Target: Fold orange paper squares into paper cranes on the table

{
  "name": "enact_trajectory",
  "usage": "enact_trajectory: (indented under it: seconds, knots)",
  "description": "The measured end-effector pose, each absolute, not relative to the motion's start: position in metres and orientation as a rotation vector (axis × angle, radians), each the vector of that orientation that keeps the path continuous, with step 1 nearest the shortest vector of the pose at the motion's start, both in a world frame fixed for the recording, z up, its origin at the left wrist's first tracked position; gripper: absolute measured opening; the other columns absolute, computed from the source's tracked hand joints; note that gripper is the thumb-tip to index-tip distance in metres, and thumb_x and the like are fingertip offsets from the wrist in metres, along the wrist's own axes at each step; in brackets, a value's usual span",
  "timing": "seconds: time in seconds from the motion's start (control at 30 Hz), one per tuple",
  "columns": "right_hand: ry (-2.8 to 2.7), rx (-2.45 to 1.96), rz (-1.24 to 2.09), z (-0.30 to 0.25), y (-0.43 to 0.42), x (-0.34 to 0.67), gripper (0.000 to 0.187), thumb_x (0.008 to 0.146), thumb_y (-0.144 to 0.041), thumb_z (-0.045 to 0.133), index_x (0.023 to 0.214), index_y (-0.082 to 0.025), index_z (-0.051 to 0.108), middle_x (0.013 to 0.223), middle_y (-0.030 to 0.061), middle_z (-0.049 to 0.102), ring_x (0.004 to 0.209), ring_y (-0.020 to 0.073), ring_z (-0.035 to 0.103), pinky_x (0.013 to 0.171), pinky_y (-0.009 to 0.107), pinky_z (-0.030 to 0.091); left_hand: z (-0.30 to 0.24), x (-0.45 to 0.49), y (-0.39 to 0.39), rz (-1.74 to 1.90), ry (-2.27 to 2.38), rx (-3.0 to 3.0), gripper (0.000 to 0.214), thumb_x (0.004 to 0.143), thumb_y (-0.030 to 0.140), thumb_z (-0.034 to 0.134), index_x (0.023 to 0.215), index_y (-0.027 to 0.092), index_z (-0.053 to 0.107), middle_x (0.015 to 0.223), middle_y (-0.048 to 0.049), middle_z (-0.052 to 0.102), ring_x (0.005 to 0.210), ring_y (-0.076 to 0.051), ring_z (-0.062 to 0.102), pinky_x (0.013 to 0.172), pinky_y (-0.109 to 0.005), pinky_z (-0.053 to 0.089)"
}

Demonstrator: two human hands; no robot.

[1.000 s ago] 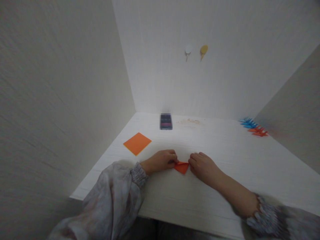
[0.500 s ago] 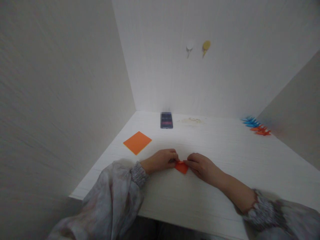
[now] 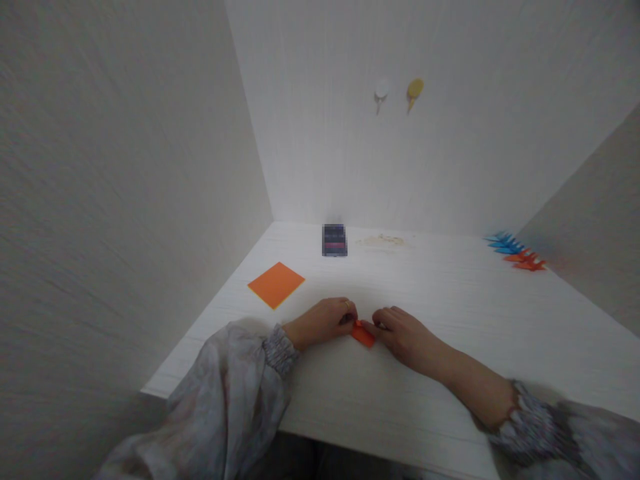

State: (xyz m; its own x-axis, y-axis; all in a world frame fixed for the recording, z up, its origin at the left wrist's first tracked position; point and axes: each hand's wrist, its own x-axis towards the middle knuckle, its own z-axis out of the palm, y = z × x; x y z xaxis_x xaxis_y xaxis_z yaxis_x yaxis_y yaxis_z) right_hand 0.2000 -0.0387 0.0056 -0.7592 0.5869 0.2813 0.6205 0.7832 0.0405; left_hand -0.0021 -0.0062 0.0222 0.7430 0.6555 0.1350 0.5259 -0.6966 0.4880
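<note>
- We work on a white wood-grain tabletop (image 3: 450, 313) boxed in by pale walls at the left, back and right of the frame; its near edge runs along the bottom, with open surface right of centre.
- Our left hand (image 3: 325, 321) is curled, its fingertips pinching the small folded orange paper piece (image 3: 363, 333) at lower centre.
- Our right hand (image 3: 403, 332) presses that paper's other end with bent fingers.
- A flat orange paper square (image 3: 276, 285) lies well apart at centre left.
- A small dark box (image 3: 335, 241) stands by the back wall.
- Folded blue and orange paper shapes (image 3: 515, 251) sit at the far right.
</note>
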Motion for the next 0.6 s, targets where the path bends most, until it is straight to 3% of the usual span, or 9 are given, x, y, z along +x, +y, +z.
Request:
enact_trajectory:
  seconds: [0.33, 0.6]
  knots:
    - [-2.757, -0.956, -0.242, 0.0005, -0.0367, 0.1975, 0.027, 0.089, -0.023, 0.031, 0.099, -0.018, 0.056, 0.079, 0.0061, 0.051, 0.069, 0.016, 0.044, 0.064, 0.03, 0.035, 0.0199, -0.0061, -0.0079, 0.426, 0.843, 2.649, 0.023, 0.081, 0.021, 0.042, 0.098, 0.016, 0.057, 0.088, -0.0041, 0.054, 0.077, -0.011, 0.053, 0.071, -0.022, 0.042]
    - [-2.781, -0.948, -0.207, 0.0029, -0.0376, 0.1972, 0.027, 0.088, -0.019, 0.032, 0.105, -0.017, 0.053, 0.087, 0.0082, 0.053, 0.075, 0.0177, 0.046, 0.067, 0.031, 0.037, 0.0186, -0.0049, -0.0092, 0.358, 0.904, 2.768, 0.025, 0.083, 0.029, 0.04, 0.087, 0.018, 0.062, 0.083, -0.0027, 0.053, 0.069, -0.011, 0.052, 0.063, -0.022, 0.04]
